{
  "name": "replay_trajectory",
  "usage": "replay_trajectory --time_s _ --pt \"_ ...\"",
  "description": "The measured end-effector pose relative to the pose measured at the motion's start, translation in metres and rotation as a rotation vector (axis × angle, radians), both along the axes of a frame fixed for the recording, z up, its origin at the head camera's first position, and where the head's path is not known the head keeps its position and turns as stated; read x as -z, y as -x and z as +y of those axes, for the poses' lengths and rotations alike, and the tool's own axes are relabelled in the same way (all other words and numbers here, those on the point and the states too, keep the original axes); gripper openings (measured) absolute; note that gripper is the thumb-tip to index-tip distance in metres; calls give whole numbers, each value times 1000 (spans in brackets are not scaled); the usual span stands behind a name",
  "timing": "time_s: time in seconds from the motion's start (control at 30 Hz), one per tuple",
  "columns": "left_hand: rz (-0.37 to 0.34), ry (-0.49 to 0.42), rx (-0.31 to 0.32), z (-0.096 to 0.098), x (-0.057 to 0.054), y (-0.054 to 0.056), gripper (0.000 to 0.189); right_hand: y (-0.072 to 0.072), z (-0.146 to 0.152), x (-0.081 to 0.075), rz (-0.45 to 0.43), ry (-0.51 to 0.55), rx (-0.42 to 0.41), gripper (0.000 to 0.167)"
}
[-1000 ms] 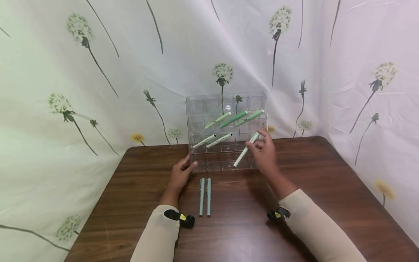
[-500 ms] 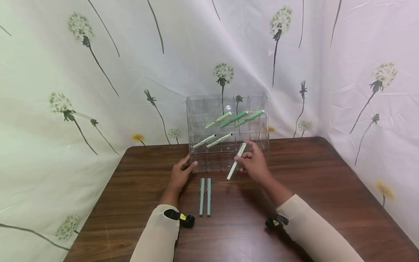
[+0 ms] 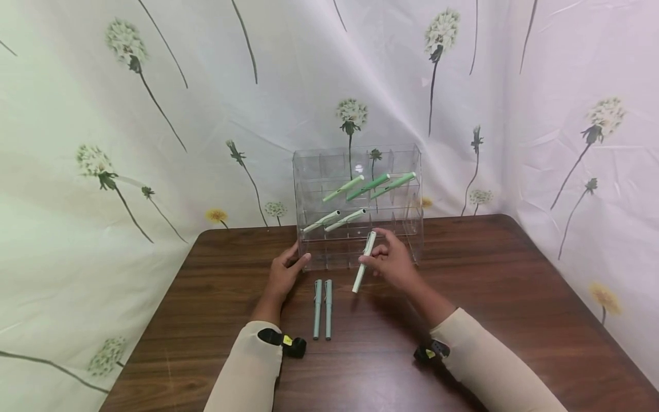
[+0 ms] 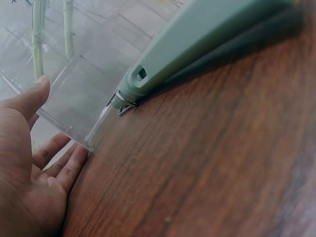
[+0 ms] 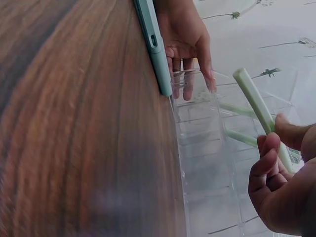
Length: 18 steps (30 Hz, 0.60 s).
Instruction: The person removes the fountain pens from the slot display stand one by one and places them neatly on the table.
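A clear plastic rack of small compartments point(image 3: 334, 239) stands at the back of the table. My left hand point(image 3: 285, 276) holds its lower left side, thumb at the front edge and fingers behind; the left wrist view shows this grip. My right hand point(image 3: 399, 264) pinches a capped pale green pen point(image 3: 359, 277) between thumb and fingers, slanted in front of the rack's lower right part. In the right wrist view this pen point(image 5: 254, 96) points up past the fingertips. Two capped blue-grey pens point(image 3: 317, 312) lie side by side on the table before the rack.
In an upper row of the rack lean a light green pen point(image 3: 344, 189) and two darker green pens point(image 3: 368, 187). Two very pale pens point(image 3: 346, 220) lean in the row below, at left. A white flower-printed cloth point(image 3: 257, 114) hangs behind the brown wooden table point(image 3: 231, 269).
My right hand has carried the pale green pen left and down, toward me, and the pen has turned more upright. My left hand and the rack have stayed put.
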<state>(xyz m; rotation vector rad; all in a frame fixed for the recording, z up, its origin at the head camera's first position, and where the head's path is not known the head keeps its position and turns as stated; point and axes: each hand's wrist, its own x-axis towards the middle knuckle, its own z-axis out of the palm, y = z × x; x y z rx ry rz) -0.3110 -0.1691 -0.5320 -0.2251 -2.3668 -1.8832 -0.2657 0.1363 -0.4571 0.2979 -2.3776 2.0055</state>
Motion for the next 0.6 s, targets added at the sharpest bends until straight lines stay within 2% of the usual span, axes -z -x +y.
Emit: replay_trajectory --time_s 0.2,0.43,0.6 --pt "-4 -1 -7 0 0 1 62 -4 -9 9 -4 -6 -105 80" --pt "-4 6 -15 0 1 0 62 -6 -19 17 -21 -23 -139 81" --pt "-1 11 -14 0 -1 0 62 -7 -25 24 -50 -76 -178 82"
